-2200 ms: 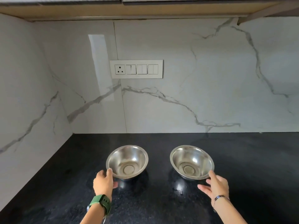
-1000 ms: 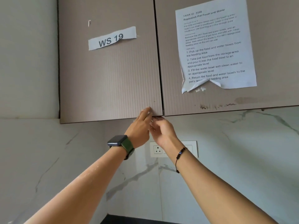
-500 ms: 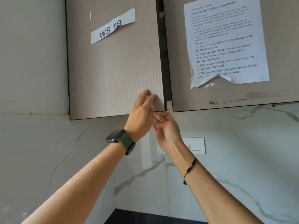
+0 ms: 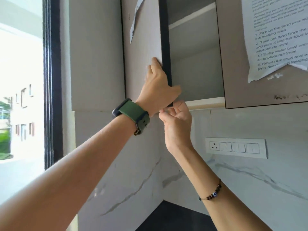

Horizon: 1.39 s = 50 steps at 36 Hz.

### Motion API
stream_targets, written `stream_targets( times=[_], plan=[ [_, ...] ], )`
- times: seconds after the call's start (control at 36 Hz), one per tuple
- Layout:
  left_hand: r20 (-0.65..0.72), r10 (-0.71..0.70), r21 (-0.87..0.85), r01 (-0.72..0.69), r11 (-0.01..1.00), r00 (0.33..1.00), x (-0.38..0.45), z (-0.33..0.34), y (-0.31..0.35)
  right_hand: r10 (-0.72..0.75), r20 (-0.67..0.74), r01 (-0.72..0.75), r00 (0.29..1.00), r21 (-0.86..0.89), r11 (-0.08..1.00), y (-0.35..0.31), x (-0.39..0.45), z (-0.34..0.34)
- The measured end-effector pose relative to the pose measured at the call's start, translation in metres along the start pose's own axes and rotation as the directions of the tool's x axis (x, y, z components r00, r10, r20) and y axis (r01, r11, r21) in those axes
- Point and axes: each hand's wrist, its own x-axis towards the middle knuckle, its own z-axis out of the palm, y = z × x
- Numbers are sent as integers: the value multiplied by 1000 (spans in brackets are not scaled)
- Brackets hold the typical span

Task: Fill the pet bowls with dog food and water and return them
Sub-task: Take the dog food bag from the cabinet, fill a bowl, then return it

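Note:
The left door [image 4: 141, 52] of the beige wall cabinet stands swung out toward me, its dark edge facing the camera. My left hand [image 4: 158, 87], with a green watch on the wrist, grips that edge near the bottom corner. My right hand [image 4: 176, 120] is just under the door's lower corner, fingers curled, fingertips touching it. Behind the door the cabinet interior [image 4: 195, 60] shows a grey back wall and one shelf; no dog food is visible in the part I can see. The two steel bowls are out of view.
The right cabinet door [image 4: 233, 80] is closed and carries a printed task sheet [image 4: 280, 39]. A switch panel [image 4: 235, 147] sits on the marble backsplash. A corner of the black counter [image 4: 175, 217] shows below. A window [image 4: 21, 97] is at the left.
The view rose from the two bowls on the counter to the cabinet. Both hands went to the left door's lower corner and the door has swung from closed to wide open.

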Motion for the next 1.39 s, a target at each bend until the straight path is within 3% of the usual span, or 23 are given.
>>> stream_targets(
  times=[0.22, 0.33, 0.44, 0.53, 0.75, 0.86, 1.39],
  plan=[
    [-52, -277, -146, 267, 953, 959, -17, -74, -18, 26, 331, 7, 943, -96, 995, 18, -5, 54],
    [-106, -203, -33, 201, 979, 973, -28, -111, -34, 61, 469, 16, 881, -159, 987, 37, -10, 78],
    [-139, -323, 89, 336, 938, 936, -32, -145, -48, 124, 513, 42, 849, -300, 953, 53, -11, 102],
    [-171, -340, 215, 372, 903, 925, -35, -169, -54, 91, 560, 134, 824, -349, 927, 62, -16, 119],
    [-304, -456, 210, 526, 824, 836, -45, -214, -94, 61, 696, 447, 715, -523, 726, 104, -6, 149],
    [-388, -470, 193, 568, 800, 793, -46, -228, -115, 67, 728, 525, 683, -552, 648, 127, -3, 159],
    [-444, -375, 462, 567, 682, 814, -45, -254, -175, 139, 818, 651, 558, -535, 539, 174, 13, 186]
  ],
)
